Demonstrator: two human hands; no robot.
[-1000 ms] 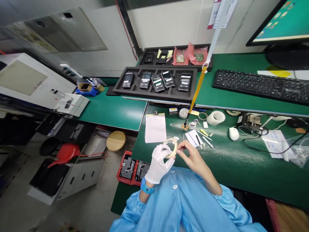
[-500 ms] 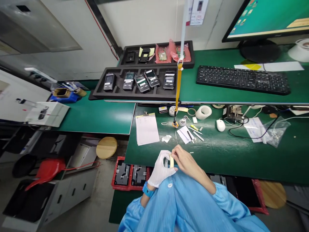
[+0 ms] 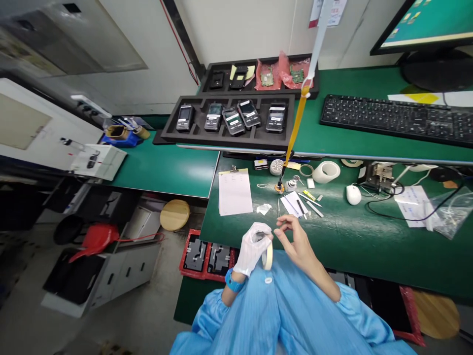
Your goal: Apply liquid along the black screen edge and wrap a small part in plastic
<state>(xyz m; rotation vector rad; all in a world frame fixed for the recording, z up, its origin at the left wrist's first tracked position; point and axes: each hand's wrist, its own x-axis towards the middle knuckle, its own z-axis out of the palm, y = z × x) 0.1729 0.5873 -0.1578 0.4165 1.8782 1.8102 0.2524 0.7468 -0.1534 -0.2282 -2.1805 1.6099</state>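
Note:
My left hand (image 3: 253,248), in a white glove with fingertips bare, is closed round a roll of pale yellow tape (image 3: 268,256) just above my lap, in front of the bench edge. Beside it on the right, my bare right hand (image 3: 295,241) has its fingers parted and curved, thumb near the roll; I make out nothing in it. Beyond the hands lie tweezers (image 3: 278,208), a white paper with pens (image 3: 294,204), and a crumpled white scrap (image 3: 263,209). A clipboard with paper (image 3: 235,192) lies to the left.
A black foam tray (image 3: 229,140) holds several handheld devices on the raised shelf, beside a keyboard (image 3: 395,118). A yellow strap (image 3: 295,125) hangs in front. A white tape roll (image 3: 325,171) and mouse (image 3: 354,195) are on the bench. Red-wrapped panels (image 3: 194,254) lie below left.
My right hand has come off the tape roll and its fingers have parted. My left hand has turned the roll, which now hangs lower. The view has shifted left.

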